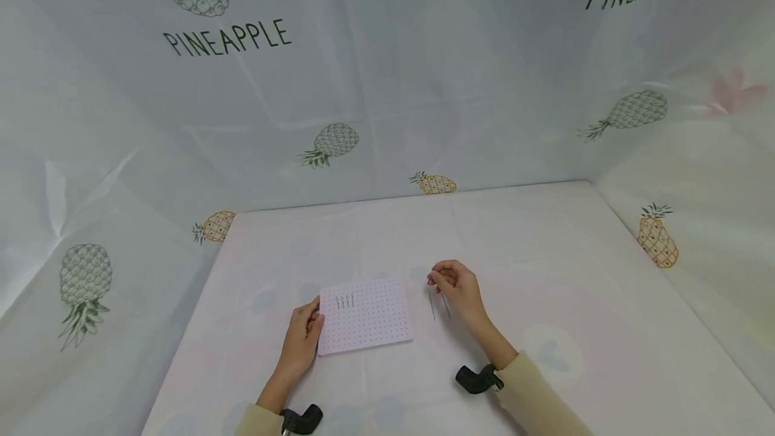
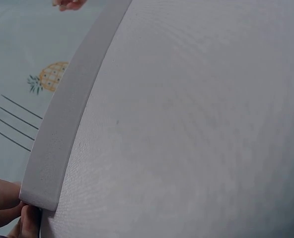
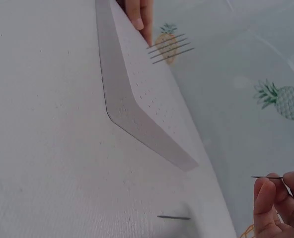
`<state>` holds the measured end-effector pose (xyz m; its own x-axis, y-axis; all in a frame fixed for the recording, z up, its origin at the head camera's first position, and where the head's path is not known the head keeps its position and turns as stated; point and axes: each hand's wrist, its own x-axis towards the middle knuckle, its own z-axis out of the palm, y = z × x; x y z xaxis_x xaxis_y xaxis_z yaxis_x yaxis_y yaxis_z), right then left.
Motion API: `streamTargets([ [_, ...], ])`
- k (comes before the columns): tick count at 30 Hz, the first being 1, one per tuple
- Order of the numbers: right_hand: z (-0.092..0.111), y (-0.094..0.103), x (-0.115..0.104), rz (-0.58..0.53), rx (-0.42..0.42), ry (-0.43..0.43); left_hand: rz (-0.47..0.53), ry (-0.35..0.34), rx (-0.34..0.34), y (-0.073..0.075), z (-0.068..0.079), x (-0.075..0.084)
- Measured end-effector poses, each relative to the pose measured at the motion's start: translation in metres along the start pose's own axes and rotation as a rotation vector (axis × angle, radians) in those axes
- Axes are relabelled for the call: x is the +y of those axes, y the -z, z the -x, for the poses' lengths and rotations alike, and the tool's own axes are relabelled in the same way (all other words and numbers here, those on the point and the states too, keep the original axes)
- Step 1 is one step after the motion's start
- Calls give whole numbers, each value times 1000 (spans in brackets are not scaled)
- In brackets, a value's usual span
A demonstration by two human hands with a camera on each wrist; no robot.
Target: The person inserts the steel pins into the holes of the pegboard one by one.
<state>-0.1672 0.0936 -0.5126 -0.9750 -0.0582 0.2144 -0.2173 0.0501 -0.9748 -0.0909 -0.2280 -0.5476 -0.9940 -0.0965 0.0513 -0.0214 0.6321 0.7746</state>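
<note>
A white board with a grid of small holes [image 1: 375,325] lies on the table. Several thin dark needles [image 1: 346,301] stand upright in a short row near its far left corner. My left hand [image 1: 301,335] grips the board's left edge, with fingertips at the corner in the left wrist view. To the right of the board, my right hand [image 1: 458,286] pinches a single needle [image 3: 266,177] between thumb and fingertips, its tip pointing away from the fingers. Another needle [image 3: 173,217] lies on the table below that hand.
A pale cloth covers the table [image 1: 545,274], and printed pineapple sheeting [image 1: 387,73] rises behind it and at both sides. Black camera mounts [image 1: 478,379] sit on both wrists, by the beige sleeves [image 1: 535,395].
</note>
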Motion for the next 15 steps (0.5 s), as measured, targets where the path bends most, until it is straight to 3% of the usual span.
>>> streamTargets([
  [15,-8,-39,-2,-7,-182,99,0,-14,12,0,-1,-1],
])
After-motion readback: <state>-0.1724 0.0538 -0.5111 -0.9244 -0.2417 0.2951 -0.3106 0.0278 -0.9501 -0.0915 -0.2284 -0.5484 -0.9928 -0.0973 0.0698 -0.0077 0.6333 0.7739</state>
